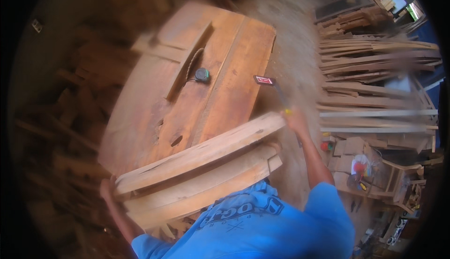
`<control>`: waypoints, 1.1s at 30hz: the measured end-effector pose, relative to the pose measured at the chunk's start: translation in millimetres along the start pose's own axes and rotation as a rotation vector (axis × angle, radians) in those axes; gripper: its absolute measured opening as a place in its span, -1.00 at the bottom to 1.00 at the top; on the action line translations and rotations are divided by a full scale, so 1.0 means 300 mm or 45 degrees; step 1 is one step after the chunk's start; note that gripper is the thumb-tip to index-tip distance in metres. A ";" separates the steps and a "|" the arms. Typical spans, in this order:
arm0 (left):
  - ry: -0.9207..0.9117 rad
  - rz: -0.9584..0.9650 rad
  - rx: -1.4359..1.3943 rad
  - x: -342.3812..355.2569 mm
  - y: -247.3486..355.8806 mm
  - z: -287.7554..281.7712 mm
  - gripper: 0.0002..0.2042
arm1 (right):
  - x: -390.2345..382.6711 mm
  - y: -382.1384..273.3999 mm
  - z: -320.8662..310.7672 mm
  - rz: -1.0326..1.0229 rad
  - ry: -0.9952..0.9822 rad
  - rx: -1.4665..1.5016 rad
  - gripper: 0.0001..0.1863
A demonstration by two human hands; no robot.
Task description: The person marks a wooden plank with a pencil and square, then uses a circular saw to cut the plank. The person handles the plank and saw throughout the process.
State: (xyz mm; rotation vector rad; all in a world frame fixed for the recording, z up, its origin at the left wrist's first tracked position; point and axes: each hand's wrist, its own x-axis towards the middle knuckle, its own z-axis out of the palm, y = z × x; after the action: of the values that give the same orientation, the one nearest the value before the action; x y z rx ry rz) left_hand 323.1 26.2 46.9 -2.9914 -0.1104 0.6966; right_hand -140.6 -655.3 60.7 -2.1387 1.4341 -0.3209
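A thick curved wooden board (201, 155) lies across in front of me, over the near edge of the wooden tabletop (243, 71). My left hand (107, 187), blurred, is closed at its left end. My right hand (296, 119) is closed at the other end, its fingers partly hidden. Beside the right hand, a thin dark bar with a yellow spot leads up to a black head with a red patch (264, 80); its kind is unclear. Between the top board and my blue shirt lie more curved wooden pieces (211, 184).
On the tabletop are a black and green tape measure (202, 75), a dark cord and a narrow wooden strip (190, 59). Long boards (375, 62) are stacked at the right, with a low cluttered bench (370, 188) nearer. Blurred wood scraps (70, 160) fill the left side.
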 end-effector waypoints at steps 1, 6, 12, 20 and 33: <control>0.039 -0.002 -0.034 0.003 0.008 -0.005 -0.37 | 0.003 0.002 0.004 -0.023 0.005 0.024 -0.51; 0.256 0.033 -0.102 0.049 0.068 -0.028 -0.35 | -0.011 -0.028 0.024 -0.014 0.092 0.151 -0.53; 0.791 0.251 -0.027 0.027 0.222 0.018 -0.35 | 0.000 -0.052 0.045 -0.028 0.195 0.145 -0.53; -0.084 1.439 -0.531 -0.564 1.122 0.086 -0.49 | 0.017 0.040 0.102 -0.036 0.219 0.344 -0.50; -0.146 1.868 -0.328 -0.976 1.564 0.213 -0.65 | -0.380 0.152 -0.178 0.241 0.241 0.658 -0.59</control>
State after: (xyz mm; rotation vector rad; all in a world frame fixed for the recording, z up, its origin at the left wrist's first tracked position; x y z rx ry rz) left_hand 58.3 -462.4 79.5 -2.7311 2.2242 0.8807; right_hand -247.9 -580.8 90.6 -1.5794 1.4492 -0.7475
